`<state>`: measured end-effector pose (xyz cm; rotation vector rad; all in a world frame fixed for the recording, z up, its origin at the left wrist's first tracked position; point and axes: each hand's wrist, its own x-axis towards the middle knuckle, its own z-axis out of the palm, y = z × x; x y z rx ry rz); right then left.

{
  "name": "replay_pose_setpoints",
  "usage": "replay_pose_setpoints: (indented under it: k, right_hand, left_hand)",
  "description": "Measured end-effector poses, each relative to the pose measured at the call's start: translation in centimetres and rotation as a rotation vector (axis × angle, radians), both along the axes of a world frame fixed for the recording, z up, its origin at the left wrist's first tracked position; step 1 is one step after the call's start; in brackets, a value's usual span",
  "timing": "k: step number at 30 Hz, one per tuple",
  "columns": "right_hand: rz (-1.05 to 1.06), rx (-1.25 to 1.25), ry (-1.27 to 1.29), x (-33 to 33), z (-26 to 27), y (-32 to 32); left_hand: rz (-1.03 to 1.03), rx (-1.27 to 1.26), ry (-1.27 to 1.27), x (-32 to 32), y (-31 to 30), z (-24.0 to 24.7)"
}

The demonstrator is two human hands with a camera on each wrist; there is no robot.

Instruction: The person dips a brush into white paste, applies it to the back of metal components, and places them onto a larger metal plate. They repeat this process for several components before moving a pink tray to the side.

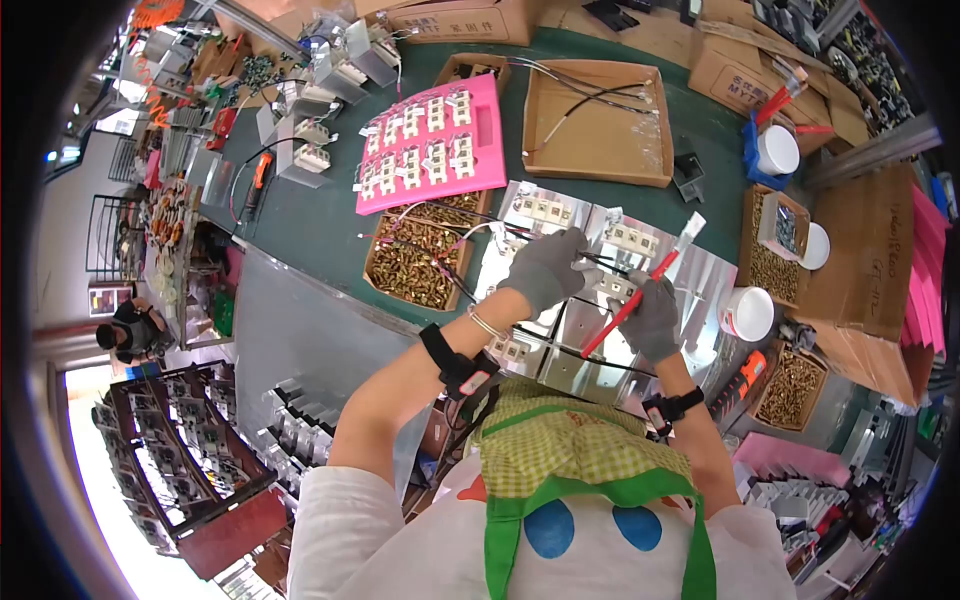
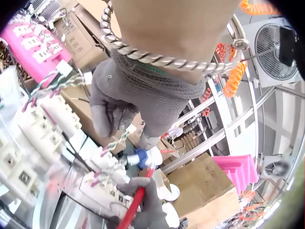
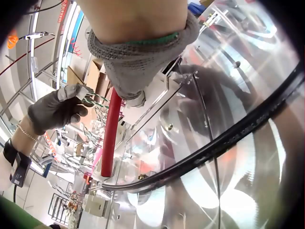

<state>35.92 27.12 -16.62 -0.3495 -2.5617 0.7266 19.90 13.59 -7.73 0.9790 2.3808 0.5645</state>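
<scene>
My gloved left hand (image 1: 548, 272) is over the metal plates (image 1: 575, 325), its curled fingers pinching a small white connector (image 3: 84, 92) on thin green-and-white twisted wires (image 2: 116, 143). To its right, my gloved right hand (image 1: 652, 318) grips a long red rod (image 1: 630, 305) with a pale translucent end. The rod slants across the plates, its blunt red end toward me. Beside both hands, white terminal blocks (image 1: 630, 238) sit in rows on the plates, wires attached. A thick black cable (image 3: 209, 150) runs over the shiny metal under my right hand.
A pink tray (image 1: 485, 130) of white blocks lies beyond my left hand, near a box of brass screws (image 1: 415, 262). A shallow cardboard tray (image 1: 600, 165) holds black cables. At right stand a white tub (image 1: 747, 314), an orange-and-black tool (image 1: 740, 382) and another screw box (image 1: 793, 388).
</scene>
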Motion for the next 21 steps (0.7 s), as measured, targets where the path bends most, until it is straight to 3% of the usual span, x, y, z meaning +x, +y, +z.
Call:
replay_pose_setpoints:
  k: [2, 3, 4, 5, 6, 7, 8, 9, 10, 11, 13, 14, 16, 19, 20, 21]
  right_hand:
    - [0.011, 0.033, 0.140, -0.4, 2.0, 0.6]
    - [0.019, 0.049, 0.214, -0.2, 2.7, 1.2]
    - [-0.043, -0.438, 0.107, 0.2, 1.0, 1.9]
    - [-0.115, -0.497, 0.102, 0.9, 2.0, 3.2]
    - [-0.186, -0.557, 0.101, 1.6, 2.8, 4.5]
    - [-0.213, -0.190, 0.135, 1.1, 7.0, 4.9]
    - [-0.199, -0.516, 0.335, 0.7, 8.7, 5.6]
    - [-0.155, -0.830, 0.567, 0.3, 10.2, 6.7]
    - [-0.247, -0.955, 0.631, 0.3, 12.2, 7.7]
    - [-0.322, -1.086, 0.704, 0.3, 13.9, 8.7]
    - [-0.254, -1.178, 0.844, 0.8, 15.3, 10.7]
    - [-0.344, -1.260, 0.865, 1.0, 15.7, 11.2]
    - [-0.294, -1.248, 0.886, 1.5, 16.9, 11.4]
    - [-0.326, -1.145, 0.862, 2.2, 17.1, 11.5]
    - [-0.381, -1.102, 0.839, 2.6, 17.2, 11.6]
    - [-0.434, -1.057, 0.815, 3.3, 17.4, 12.0]
  left_hand:
    - [0.058, 0.173, 0.235, -3.8, -1.4, 0.6]
    - [0.174, 0.205, 0.171, -6.5, -2.2, 1.2]
    - [0.255, 0.152, 0.227, -9.9, -2.7, 0.8]
    - [0.251, 0.313, 0.394, -13.8, -4.4, -2.6]
    - [0.254, 0.179, 0.517, -16.7, -4.9, -2.8]
    - [0.275, 0.073, 0.429, -19.4, -5.8, -3.7]
    - [0.238, 0.050, 0.555, -21.8, -6.5, -5.6]
    - [0.281, -0.259, 0.465, -21.1, -4.9, -3.3]
    - [0.282, -0.455, 0.404, -22.1, -4.0, -3.4]
    - [0.300, -0.476, 0.367, -22.5, -3.7, -4.1]
    - [0.265, -0.552, 0.361, -23.9, -3.0, -6.0]
    - [0.287, -0.565, 0.347, -24.1, -2.6, -6.4]
    - [0.395, -0.548, 0.204, -26.9, -3.3, -8.7]
    - [0.343, -0.553, 0.162, -27.6, -3.2, -8.2]
    - [0.227, -0.419, 0.276, -29.2, -4.7, -10.0]
    - [0.331, -0.293, 0.054, -30.0, -5.6, -11.0]
